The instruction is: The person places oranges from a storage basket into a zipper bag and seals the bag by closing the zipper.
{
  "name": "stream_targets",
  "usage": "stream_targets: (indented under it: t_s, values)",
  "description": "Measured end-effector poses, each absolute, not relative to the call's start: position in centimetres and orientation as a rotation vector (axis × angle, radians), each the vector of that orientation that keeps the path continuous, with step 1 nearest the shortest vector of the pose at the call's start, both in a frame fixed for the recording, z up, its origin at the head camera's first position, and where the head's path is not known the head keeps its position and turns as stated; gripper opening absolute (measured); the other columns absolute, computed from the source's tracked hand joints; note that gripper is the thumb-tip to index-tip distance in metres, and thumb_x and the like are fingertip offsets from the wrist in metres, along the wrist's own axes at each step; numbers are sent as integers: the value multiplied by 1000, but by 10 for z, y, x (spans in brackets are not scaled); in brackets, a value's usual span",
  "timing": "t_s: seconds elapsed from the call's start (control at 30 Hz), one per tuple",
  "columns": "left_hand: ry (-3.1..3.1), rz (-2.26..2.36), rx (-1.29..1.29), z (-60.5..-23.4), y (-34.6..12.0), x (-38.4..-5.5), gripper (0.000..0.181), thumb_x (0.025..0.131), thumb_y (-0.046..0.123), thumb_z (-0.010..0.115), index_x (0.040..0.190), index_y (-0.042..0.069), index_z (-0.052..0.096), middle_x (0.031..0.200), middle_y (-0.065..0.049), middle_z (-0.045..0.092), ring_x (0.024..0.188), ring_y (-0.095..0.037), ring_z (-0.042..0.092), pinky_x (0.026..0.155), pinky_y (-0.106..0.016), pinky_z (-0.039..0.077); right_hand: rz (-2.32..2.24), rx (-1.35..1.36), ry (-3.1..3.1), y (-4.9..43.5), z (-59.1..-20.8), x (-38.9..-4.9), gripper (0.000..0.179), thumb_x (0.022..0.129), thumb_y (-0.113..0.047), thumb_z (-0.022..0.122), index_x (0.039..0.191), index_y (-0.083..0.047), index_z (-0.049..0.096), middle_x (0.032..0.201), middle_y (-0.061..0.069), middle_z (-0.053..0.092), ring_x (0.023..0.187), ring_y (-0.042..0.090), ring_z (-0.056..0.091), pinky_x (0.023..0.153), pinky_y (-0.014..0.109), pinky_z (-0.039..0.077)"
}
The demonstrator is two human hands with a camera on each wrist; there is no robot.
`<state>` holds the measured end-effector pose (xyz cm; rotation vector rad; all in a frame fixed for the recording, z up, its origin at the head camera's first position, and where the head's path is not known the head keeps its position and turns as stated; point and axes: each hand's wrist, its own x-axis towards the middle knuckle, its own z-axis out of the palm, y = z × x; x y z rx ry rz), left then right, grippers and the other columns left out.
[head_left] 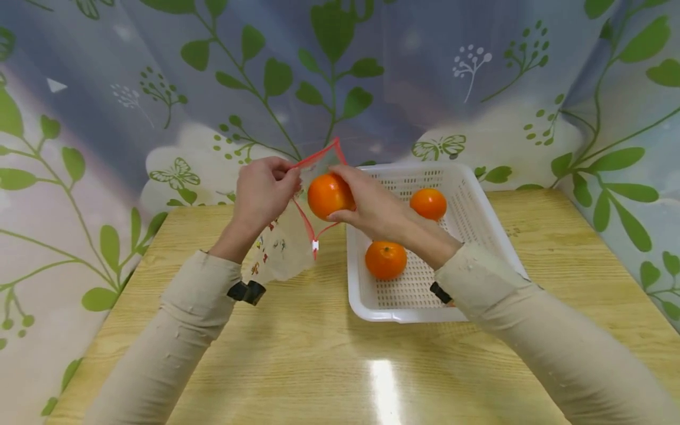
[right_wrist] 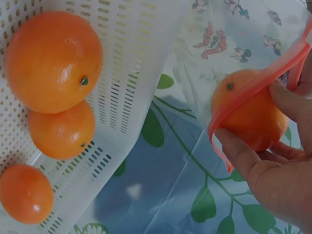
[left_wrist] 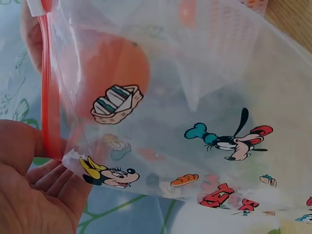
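My left hand (head_left: 265, 189) pinches the red-edged mouth of a clear zip bag (head_left: 281, 248), which hangs below it. Cartoon figures are printed on the bag, and a white slider (head_left: 315, 245) sits on its red zip. My right hand (head_left: 372, 203) grips an orange (head_left: 326, 196) at the bag's spread mouth. In the right wrist view, part of this orange (right_wrist: 253, 117) lies behind the red rim, inside the bag. Through the bag's film in the left wrist view, the orange (left_wrist: 107, 63) shows blurred.
To the right, a white plastic basket (head_left: 361, 304) stands on the wooden table (head_left: 297, 366). Inside it are a front orange (head_left: 386, 260) and a back orange (head_left: 428, 204); the right wrist view shows three, including a small one (right_wrist: 27, 194). A leaf-patterned curtain (head_left: 414, 71) hangs behind.
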<state>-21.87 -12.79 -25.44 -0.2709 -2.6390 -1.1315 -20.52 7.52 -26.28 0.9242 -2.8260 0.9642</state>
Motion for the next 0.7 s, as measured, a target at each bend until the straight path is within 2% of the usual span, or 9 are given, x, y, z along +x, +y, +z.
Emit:
stream_targets:
  t_s: [0.1,0.3,0.47,0.53,0.7]
  values:
    - [-2644,-1142,-266,-253,-129,-217,23,94,16,55,103,0,69,83,-8,71,70,-17,67,51,-24,49,983,941,-2820,77,-261,-205,68,84,-25,75,140,-8,40,134,6,47,113,20,50,97,35,41]
    - [-2642,-1220,-233,-250,-131,-215,24,93,13,52,107,0,67,84,-9,71,71,-18,68,54,-25,51,823,1010,-2843,80,-258,-206,78,86,-29,72,149,-6,31,152,10,30,136,26,32,109,36,28]
    - [-2628,-1377,-208,-249,-134,-214,24,95,12,53,111,-2,65,89,-13,69,76,-20,69,62,-27,55,935,953,-2862,81,-256,-210,72,84,-27,74,143,-6,37,137,9,46,117,22,49,100,36,39]
    - [-2611,-1446,-198,-248,-135,-214,24,95,11,53,112,-3,64,90,-15,69,78,-21,70,64,-27,56,961,941,-2863,82,-256,-210,69,84,-28,75,139,-8,40,131,6,50,109,20,51,96,35,41]
    - [-2578,-1515,-190,-249,-137,-212,24,95,10,54,112,-4,64,91,-17,68,79,-23,69,65,-23,55,887,1008,-2863,82,-257,-209,74,85,-35,72,146,-9,39,144,7,42,124,21,45,102,35,37]
